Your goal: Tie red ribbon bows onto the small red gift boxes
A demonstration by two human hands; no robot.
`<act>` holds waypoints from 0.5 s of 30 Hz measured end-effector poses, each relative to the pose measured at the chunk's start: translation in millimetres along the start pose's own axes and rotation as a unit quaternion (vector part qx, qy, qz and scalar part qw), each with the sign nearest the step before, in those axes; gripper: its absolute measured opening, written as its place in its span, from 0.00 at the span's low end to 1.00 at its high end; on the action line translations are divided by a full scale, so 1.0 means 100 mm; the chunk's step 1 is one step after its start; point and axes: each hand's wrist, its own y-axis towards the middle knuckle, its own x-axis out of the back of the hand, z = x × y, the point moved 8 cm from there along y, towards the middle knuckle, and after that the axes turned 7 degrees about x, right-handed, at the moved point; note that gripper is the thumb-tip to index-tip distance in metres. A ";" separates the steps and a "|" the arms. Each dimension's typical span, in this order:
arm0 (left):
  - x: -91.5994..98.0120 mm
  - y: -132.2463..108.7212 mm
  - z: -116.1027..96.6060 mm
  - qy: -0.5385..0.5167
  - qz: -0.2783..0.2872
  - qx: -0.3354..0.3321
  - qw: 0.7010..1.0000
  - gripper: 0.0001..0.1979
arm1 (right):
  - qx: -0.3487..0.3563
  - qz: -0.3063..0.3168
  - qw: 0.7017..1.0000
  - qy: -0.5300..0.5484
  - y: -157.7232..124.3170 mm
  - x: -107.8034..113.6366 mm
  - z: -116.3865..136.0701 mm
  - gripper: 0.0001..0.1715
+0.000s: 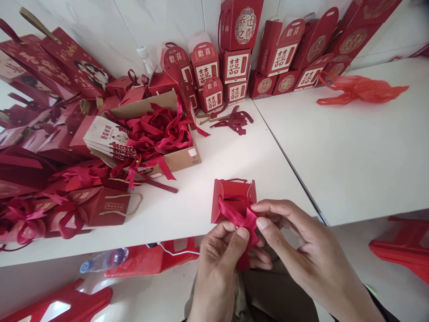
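- Right under my hands runs the white counter (214, 161), and a second white slab (355, 147) butts against it at my right, with a thin seam between the two.
- Along the back wall stand stacked red gift boxes (234, 67), most with white labels, some with arched handles.
- At my far left lies a heap of red paper bags (50, 71) and ribboned boxes, piled over one another.
- Left of centre sits an open cardboard box (177, 156), full of loose red ribbons (161, 129), with a bundle of printed cards (107, 138) leaning at its left side.
- A crumpled red plastic bag (362, 89) lies on the right slab, well apart from my hands.
- Below the counter edge a plastic water bottle (103, 259) lies on its side.
- At the near edge of the counter stands the small red box (231, 199), just beyond my fingers.
- My right hand (301, 250) has its grip pinched closed, thumb and forefinger on the red ribbon (239, 219) that crosses the box front.
- My left hand (221, 255) pinches the same ribbon from below, thumb pressed on the knot, the tail hanging down between my hands.
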 end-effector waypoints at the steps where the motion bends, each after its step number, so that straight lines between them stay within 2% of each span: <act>1: 0.00 0.00 0.00 -0.002 0.003 0.004 1.000 0.11 | 0.003 0.004 1.000 -0.003 0.01 0.00 0.01 0.09; 6: -0.01 0.00 0.01 -0.029 0.018 0.006 0.999 0.10 | 0.036 0.028 0.999 0.012 0.05 -0.04 0.06 0.10; 9: -0.01 -0.01 0.00 -0.042 0.025 0.002 0.999 0.10 | 0.028 0.028 0.999 0.014 0.05 -0.07 0.05 0.11; 12: 0.00 -0.02 0.00 -0.032 0.021 0.007 0.999 0.10 | -0.021 0.001 0.999 0.037 0.02 -0.04 -0.03 0.10; 15: 0.00 -0.02 -0.01 -0.022 0.019 0.015 0.999 0.11 | -0.091 0.018 0.988 0.124 -0.03 -0.09 -0.13 0.17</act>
